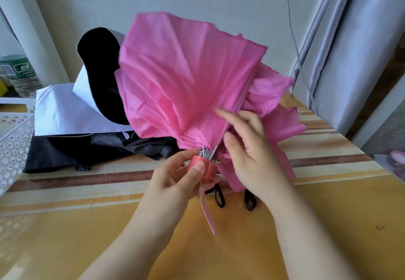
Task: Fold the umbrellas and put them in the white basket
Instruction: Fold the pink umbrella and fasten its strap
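Note:
A pink umbrella (182, 78) stands collapsed but loose above the table, its canopy fanned out in folds. My left hand (175, 179) grips its pink handle (202, 167) at the bottom. My right hand (247, 148) pinches a metal rib and a fold of pink cloth just above the handle. A pink strap (208, 216) and a black wrist loop (219, 196) hang below. Behind it lies a black and white umbrella (72, 113), loosely collapsed on the table. The white perforated basket (13, 141) sits at the left edge, partly out of frame.
The table wears a yellow striped cloth (317, 192). A plastic water bottle (19, 76) stands at the far left behind the basket. Grey curtains (355, 49) hang at the right, with a thin cable in front. A second black loop (249, 202) lies near my right wrist.

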Action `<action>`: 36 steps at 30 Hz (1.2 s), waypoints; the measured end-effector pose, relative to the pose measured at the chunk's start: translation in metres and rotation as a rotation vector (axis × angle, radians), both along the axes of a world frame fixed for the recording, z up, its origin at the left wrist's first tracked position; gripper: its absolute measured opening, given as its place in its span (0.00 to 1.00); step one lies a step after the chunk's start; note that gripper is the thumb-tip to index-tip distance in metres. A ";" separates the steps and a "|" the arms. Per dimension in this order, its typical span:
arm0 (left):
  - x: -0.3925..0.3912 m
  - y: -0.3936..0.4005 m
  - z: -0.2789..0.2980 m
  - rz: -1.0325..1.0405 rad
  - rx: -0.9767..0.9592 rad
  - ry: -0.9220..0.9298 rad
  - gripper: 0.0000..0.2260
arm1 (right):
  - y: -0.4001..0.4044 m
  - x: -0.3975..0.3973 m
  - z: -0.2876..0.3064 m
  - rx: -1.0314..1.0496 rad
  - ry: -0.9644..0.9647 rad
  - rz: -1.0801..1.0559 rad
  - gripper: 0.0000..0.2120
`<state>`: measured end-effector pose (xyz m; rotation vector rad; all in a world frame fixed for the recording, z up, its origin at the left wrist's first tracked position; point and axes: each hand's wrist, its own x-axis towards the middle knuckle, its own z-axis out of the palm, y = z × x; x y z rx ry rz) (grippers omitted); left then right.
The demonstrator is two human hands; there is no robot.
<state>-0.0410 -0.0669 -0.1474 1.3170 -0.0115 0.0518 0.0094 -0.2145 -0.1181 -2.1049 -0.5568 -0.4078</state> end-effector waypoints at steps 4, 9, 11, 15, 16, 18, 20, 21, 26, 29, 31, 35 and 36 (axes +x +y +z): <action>0.001 0.000 0.001 -0.002 -0.172 0.024 0.17 | -0.004 -0.014 0.017 -0.287 -0.052 -0.046 0.28; -0.001 0.000 0.007 -0.033 -0.319 0.003 0.16 | -0.014 -0.035 0.042 -0.170 -0.228 -0.226 0.22; -0.002 0.000 0.009 -0.037 -0.351 -0.014 0.15 | -0.018 -0.037 0.047 -0.193 -0.341 -0.385 0.11; -0.005 0.000 0.017 -0.051 -0.411 -0.040 0.16 | -0.016 -0.032 0.045 -0.128 -0.059 -0.340 0.06; -0.005 0.000 0.020 -0.056 -0.411 -0.041 0.16 | -0.014 -0.030 0.046 -0.075 0.025 -0.304 0.06; -0.007 0.000 0.028 -0.066 -0.381 -0.040 0.14 | -0.008 -0.027 0.050 0.000 0.084 -0.277 0.06; -0.010 0.001 0.035 -0.074 -0.336 -0.042 0.12 | -0.002 -0.028 0.058 0.020 0.065 -0.289 0.05; -0.013 0.002 0.037 -0.079 -0.308 -0.050 0.11 | 0.001 -0.030 0.061 -0.004 0.033 -0.292 0.07; -0.032 0.006 0.047 -0.085 -0.256 -0.125 0.11 | 0.012 -0.054 0.074 -0.260 -0.046 -0.214 0.25; -0.044 0.003 0.045 -0.098 -0.205 -0.131 0.13 | 0.021 -0.060 0.081 -0.171 0.197 -0.181 0.28; -0.051 0.001 0.042 -0.112 -0.147 -0.129 0.13 | 0.025 -0.060 0.083 -0.055 0.241 -0.182 0.26; -0.060 0.002 0.041 -0.115 -0.034 -0.126 0.14 | 0.030 -0.058 0.076 0.238 0.301 -0.104 0.24; -0.062 0.003 0.041 -0.113 0.002 -0.128 0.13 | 0.030 -0.057 0.074 0.304 0.322 -0.099 0.25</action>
